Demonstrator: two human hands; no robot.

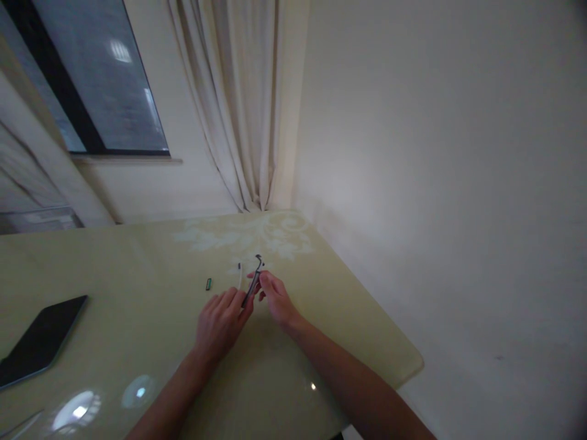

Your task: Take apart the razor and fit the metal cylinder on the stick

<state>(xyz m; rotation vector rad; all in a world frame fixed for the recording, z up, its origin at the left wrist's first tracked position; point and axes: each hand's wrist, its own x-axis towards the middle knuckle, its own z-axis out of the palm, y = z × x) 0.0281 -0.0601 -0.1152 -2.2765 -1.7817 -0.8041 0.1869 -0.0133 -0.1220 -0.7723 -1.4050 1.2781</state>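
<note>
A slim dark stick-like object (pixel 251 289) is held at a slant above the tabletop, between my two hands. Its exact kind is too small to tell. From its far end a thin curled black strip (pixel 259 261) sticks out. My left hand (pixel 224 318) is closed on the near, lower end. The fingers of my right hand (pixel 274 296) pinch it farther up. Just beyond my left hand, a thin white strip (pixel 239 278) with a dark tip runs away from me. A small dark rectangular piece with a green middle (pixel 208 284) lies to its left.
The glossy pale yellow-green table (pixel 137 275) meets the wall (pixel 435 183) along its right side. A black tablet-like slab (pixel 43 339) rests at the left. Behind the table hang curtains (pixel 247 110) beside a window (pixel 105 73). Lamp reflections shine at the lower left.
</note>
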